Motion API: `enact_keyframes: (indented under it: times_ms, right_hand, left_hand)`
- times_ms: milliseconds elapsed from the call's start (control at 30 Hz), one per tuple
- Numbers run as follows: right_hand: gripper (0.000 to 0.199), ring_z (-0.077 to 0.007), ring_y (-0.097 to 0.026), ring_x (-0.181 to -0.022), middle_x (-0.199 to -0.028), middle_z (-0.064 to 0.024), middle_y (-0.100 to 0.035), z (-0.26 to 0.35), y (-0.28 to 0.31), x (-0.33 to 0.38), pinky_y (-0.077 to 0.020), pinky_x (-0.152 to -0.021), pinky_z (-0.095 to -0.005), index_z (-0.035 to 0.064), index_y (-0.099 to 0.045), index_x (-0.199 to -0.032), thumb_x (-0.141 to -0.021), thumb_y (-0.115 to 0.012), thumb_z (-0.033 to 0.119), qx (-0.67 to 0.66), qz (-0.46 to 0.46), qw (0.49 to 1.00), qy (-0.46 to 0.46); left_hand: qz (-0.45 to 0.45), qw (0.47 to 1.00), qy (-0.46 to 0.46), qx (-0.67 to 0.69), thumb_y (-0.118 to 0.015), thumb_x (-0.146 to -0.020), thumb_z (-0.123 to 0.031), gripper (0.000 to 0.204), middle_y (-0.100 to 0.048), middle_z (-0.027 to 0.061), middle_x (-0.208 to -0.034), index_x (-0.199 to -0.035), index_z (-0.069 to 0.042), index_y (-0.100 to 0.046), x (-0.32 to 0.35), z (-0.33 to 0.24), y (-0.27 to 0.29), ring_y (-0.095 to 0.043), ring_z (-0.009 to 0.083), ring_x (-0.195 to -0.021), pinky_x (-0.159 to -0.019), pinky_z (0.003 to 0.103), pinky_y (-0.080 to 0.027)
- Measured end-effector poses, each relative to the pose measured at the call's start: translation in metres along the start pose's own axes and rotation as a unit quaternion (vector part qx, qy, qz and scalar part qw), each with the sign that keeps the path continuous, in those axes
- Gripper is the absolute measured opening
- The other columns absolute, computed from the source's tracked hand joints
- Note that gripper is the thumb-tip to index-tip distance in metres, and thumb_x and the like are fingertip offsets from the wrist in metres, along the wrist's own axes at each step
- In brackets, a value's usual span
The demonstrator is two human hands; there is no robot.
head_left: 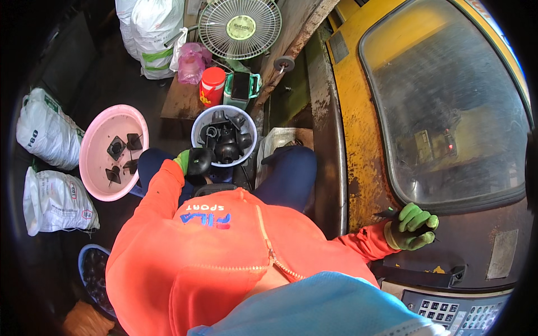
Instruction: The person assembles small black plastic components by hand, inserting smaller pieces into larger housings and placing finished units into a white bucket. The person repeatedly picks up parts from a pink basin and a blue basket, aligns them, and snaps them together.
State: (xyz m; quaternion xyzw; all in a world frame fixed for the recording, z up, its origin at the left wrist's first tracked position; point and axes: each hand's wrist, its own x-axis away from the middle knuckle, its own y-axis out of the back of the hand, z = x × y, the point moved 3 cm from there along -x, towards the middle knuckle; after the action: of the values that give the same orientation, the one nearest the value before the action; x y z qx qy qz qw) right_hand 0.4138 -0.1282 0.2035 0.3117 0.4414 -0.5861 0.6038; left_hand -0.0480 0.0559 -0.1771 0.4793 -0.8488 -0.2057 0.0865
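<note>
Gripping the black part [200,161], the left hand [182,160], in a green glove, is positioned at the part's left edge, in front of the body; most of its fingers are hidden. The part lies immediately to the right of the glove. Its long axis, as far as the rounded outline shows, points roughly away from the body, although length and width differ little. The white basin [204,116] stands just beyond the part and slightly to its right, and contains a heap of dark pieces [227,151]. In view, the part overlaps or nearly meets the near rim of this basin; contact cannot be confirmed. The pink basin [106,140] stands on the opposite side, left of the left hand, with a few square-based pieces [116,147] inside, set well apart from the heap. The right hand [413,227], also gloved, is well apart from the part, out to the right at the machine [361,140], below the window [443,112] and above the handle [426,278]. Its fingers are bent toward the palm; whether they enclose anything cannot be determined. Relative to the part, the machine lies to the right; the left hand is nearer to both basins, the right hand to the machine.
</note>
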Motion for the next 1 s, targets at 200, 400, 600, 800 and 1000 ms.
enact_keyframes:
  times_ms: [200,400,600,800,1000]
  right_hand:
    - [0.033,-0.0115,-0.040,-0.047,-0.079,-0.0022,-0.052,0.020,-0.030,-0.034,-0.0362,-0.046,-0.0277,0.0040,-0.061,-0.106,-0.093,-0.056,0.034,0.008,-0.007,0.995,0.097]
    - [0.033,-0.0116,-0.041,-0.049,-0.080,-0.0024,-0.053,-0.024,-0.064,-0.055,-0.0366,-0.047,-0.0278,0.0038,-0.061,-0.106,-0.092,-0.056,0.034,0.078,0.033,0.996,0.017]
    - [0.033,-0.0118,-0.042,-0.051,-0.081,-0.0027,-0.054,-0.072,-0.111,-0.021,-0.0371,-0.048,-0.0279,0.0037,-0.061,-0.106,-0.092,-0.056,0.033,0.097,0.131,0.981,-0.109]
    - [0.033,-0.0119,-0.043,-0.052,-0.081,-0.0030,-0.054,-0.102,-0.173,0.044,-0.0375,-0.049,-0.0281,0.0035,-0.061,-0.107,-0.092,-0.056,0.032,0.086,0.279,0.928,-0.231]
    - [0.032,-0.0120,-0.044,-0.054,-0.082,-0.0032,-0.055,-0.117,-0.210,0.081,-0.0380,-0.050,-0.0282,0.0033,-0.061,-0.107,-0.092,-0.056,0.032,0.065,0.375,0.880,-0.284]
  left_hand:
    - [0.042,0.995,-0.006,-0.088,-0.052,-0.093,-0.024,0.025,-0.069,0.0108,-0.094,-0.105,-0.007,-0.065,-0.003,0.004,-0.003,-0.064,0.0203,-0.080,-0.071,0.036,-0.051]
    - [-0.060,0.984,-0.143,-0.085,-0.050,-0.096,-0.028,0.027,-0.068,0.0087,-0.091,-0.106,-0.008,-0.064,-0.002,0.016,-0.007,-0.063,0.0193,-0.075,-0.066,0.035,-0.050]
    - [-0.155,0.950,-0.244,-0.114,-0.051,-0.096,-0.029,0.026,-0.066,0.0064,-0.086,-0.105,-0.009,-0.065,-0.014,0.022,-0.017,-0.061,0.0177,-0.070,-0.063,0.033,-0.048]
    - [-0.192,0.931,-0.278,-0.135,-0.052,-0.096,-0.029,0.025,-0.065,0.0042,-0.080,-0.103,-0.010,-0.066,-0.008,0.027,-0.021,-0.060,0.0161,-0.065,-0.059,0.031,-0.047]
    - [-0.222,0.916,-0.299,-0.148,-0.054,-0.096,-0.030,0.024,-0.063,0.0020,-0.074,-0.102,-0.010,-0.067,-0.008,0.032,-0.021,-0.058,0.0145,-0.060,-0.055,0.030,-0.045]
